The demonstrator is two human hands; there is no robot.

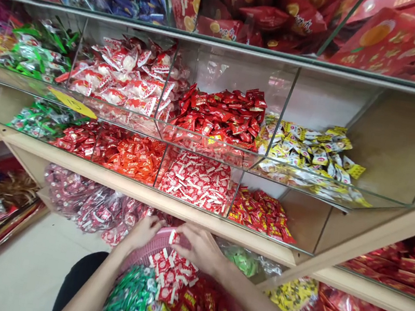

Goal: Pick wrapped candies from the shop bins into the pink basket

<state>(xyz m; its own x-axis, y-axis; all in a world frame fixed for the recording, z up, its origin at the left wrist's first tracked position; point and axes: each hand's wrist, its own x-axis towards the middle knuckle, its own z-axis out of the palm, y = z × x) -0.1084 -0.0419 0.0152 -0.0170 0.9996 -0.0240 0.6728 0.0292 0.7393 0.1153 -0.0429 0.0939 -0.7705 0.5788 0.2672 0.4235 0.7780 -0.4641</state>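
Observation:
A pink plastic basket (145, 252) rests on my lap, filled with green, yellow, red and red-and-white wrapped candies (170, 271). My left hand (143, 231) curls over the basket's far rim beside the red-and-white pile. My right hand (197, 246) is cupped over the top of that same pile, and a red-and-white candy shows between the two hands. Directly ahead, a glass compartment (198, 180) on the lower shelf holds matching red-and-white candies.
Glass-fronted shelf bins hold red candies (222, 113), yellow-and-white candies (307, 147), orange-red candies (132, 157) and green candies (36, 118). The bin at the upper right (398, 144) holds nothing. Bulk plastic bags of candy (89, 205) lie under the wooden shelf edge (197, 217).

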